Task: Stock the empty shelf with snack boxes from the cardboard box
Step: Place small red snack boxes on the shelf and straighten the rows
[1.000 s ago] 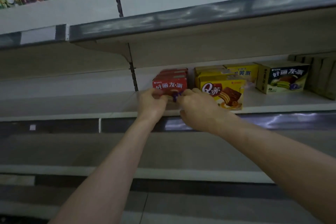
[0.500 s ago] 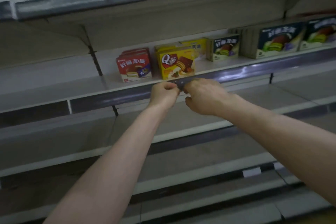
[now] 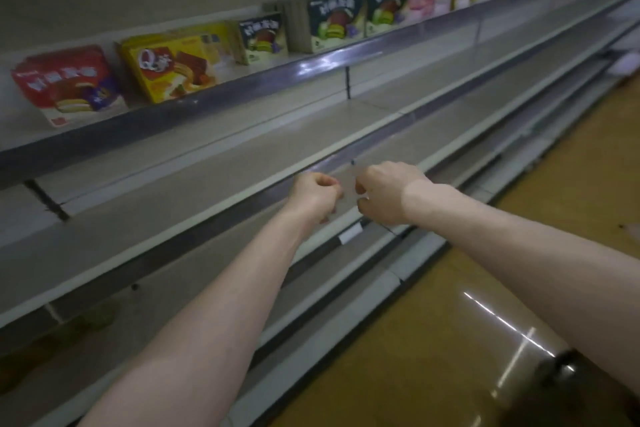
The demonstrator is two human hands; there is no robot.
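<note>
Red box (image 3: 65, 83) and yellow box (image 3: 169, 66) stand upright at the left of the top shelf (image 3: 311, 61), with dark-fronted boxes (image 3: 332, 19) further right; the lower shelves (image 3: 207, 156) carry no boxes. Cardboard box: not in view. Left hand (image 3: 313, 196) and right hand (image 3: 388, 192) are held close together in front of a lower shelf edge, fingers curled. Each appears to pinch one side of a thin clear film (image 3: 348, 184), though blur leaves this uncertain. Judged step: freeing the hands between placements. To do it well, get rid of the film before reaching for stock. Then grip the next box firmly by its sides and set it upright with the printed face outward, flush against a neighbour or along a bare shelf. Push it back from the lip so that it cannot tip forward
</note>
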